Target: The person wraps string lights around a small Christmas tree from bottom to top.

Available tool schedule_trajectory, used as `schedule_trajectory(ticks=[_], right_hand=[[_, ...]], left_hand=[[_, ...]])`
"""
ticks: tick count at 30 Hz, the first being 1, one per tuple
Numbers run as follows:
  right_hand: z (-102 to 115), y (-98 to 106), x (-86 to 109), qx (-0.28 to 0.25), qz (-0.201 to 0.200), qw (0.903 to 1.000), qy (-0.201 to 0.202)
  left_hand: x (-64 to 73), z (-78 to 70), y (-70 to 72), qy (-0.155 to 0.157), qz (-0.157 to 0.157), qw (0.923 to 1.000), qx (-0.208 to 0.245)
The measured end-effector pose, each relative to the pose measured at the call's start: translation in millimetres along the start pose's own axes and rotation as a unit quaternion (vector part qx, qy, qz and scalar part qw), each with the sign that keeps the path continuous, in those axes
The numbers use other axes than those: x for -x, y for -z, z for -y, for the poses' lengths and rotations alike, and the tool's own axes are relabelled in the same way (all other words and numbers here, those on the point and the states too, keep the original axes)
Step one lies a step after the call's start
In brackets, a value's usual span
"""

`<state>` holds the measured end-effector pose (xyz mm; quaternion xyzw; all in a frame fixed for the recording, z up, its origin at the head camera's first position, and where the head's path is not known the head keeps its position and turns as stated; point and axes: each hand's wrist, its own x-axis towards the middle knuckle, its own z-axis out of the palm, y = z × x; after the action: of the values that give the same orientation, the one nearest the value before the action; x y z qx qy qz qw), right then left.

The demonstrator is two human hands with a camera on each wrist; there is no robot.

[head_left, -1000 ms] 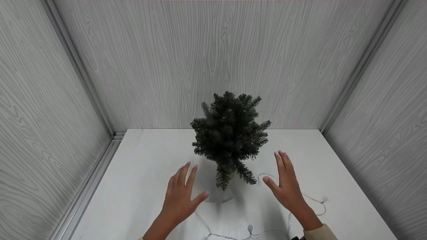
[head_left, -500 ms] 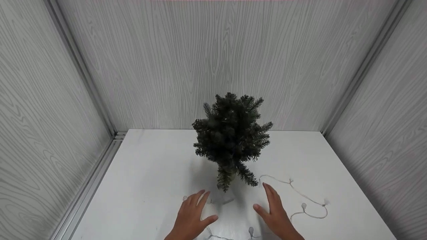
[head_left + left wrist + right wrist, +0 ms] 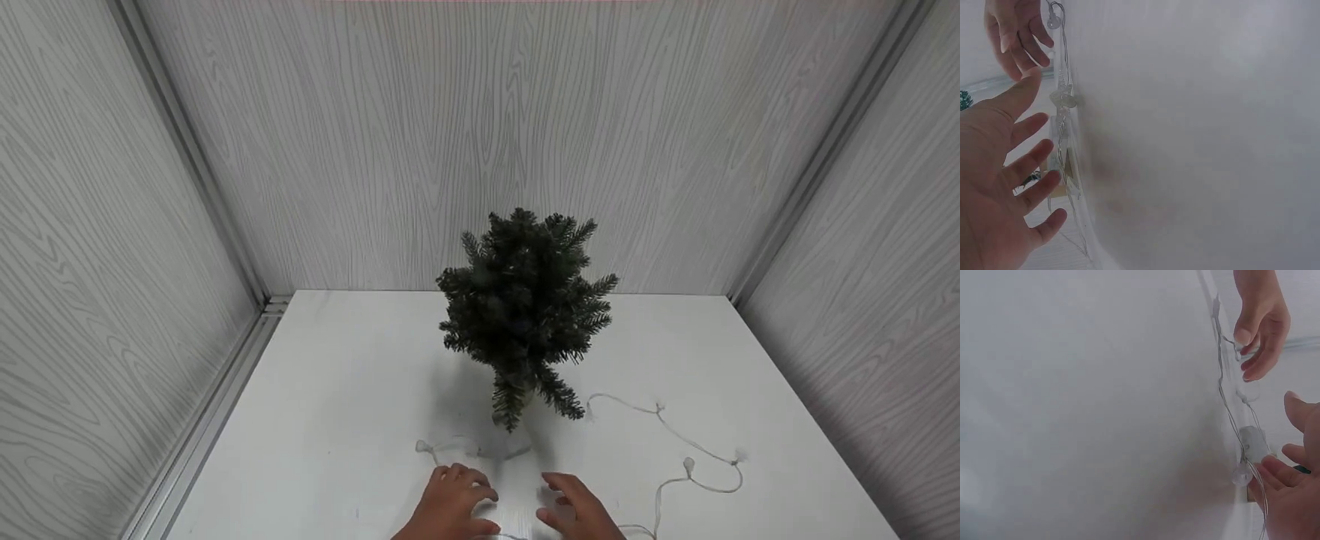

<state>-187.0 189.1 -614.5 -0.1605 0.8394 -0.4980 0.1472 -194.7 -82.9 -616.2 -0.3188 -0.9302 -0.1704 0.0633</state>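
A string of lights (image 3: 694, 444) with thin clear wire and small bulbs lies over the white table, on both sides of a small artificial Christmas tree (image 3: 525, 300). My left hand (image 3: 450, 504) is low over the table's near part, fingers spread and slightly bent in the left wrist view, beside the wire and a clear bulb (image 3: 1063, 100). Facing it, my right hand (image 3: 574, 506) has loosely bent fingers close to the wire and another bulb (image 3: 1242, 474); whether they touch is unclear. Nothing shows gripped in either hand.
The white table (image 3: 337, 375) is enclosed by grey wood-grain panels (image 3: 480, 135) at the back and sides. A metal rail (image 3: 217, 412) runs along its left edge. A pale boxy object (image 3: 1253, 443) sits behind the wire in the right wrist view.
Both hands have drawn back from the tree's sides toward the near edge and come closer together, fingers bending more. More of the light string shows. The tree stays in place.
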Motion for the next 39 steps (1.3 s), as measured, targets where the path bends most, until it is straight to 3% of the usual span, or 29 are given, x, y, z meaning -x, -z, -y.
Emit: schedule_trajectory(ticks=[3, 12, 16, 20, 27, 33, 35, 39], right_hand=[[0.7, -4.1, 0.3, -0.003, 0.007, 0.9996, 0.027], [2.1, -18.9, -1.8, -0.008, 0.019, 0.9947, 0.100], [1.6, -25.2, -4.6, 0.012, 0.022, 0.9893, 0.144], [1.9, -28.8, -6.6, 0.040, 0.013, 0.9846, 0.169], [15.3, -15.6, -8.5, 0.046, 0.002, 0.9959, 0.078], [27.2, 6.4, -11.9, 0.070, -0.050, 0.9944, 0.061], [30.7, 13.2, -12.6, 0.080, -0.071, 0.9920, 0.066], [36.4, 26.0, -12.4, 0.104, -0.122, 0.9823, 0.097]], left_hand=[[-2.4, 0.0, -0.7, -0.017, 0.021, 0.9996, 0.009], [-5.2, -3.0, -3.4, -0.055, 0.034, 0.9976, 0.024], [-7.6, -4.2, -0.9, -0.044, 0.063, 0.9959, 0.048], [-12.3, -6.1, 6.2, -0.012, 0.086, 0.9894, 0.116], [-17.6, -4.9, 23.0, 0.009, 0.070, 0.9711, 0.228], [-22.3, -2.9, 33.8, 0.046, 0.054, 0.9556, 0.286], [-22.2, -1.6, 36.6, 0.056, 0.043, 0.9577, 0.279], [-20.2, 2.9, 41.7, 0.064, 0.013, 0.9707, 0.231]])
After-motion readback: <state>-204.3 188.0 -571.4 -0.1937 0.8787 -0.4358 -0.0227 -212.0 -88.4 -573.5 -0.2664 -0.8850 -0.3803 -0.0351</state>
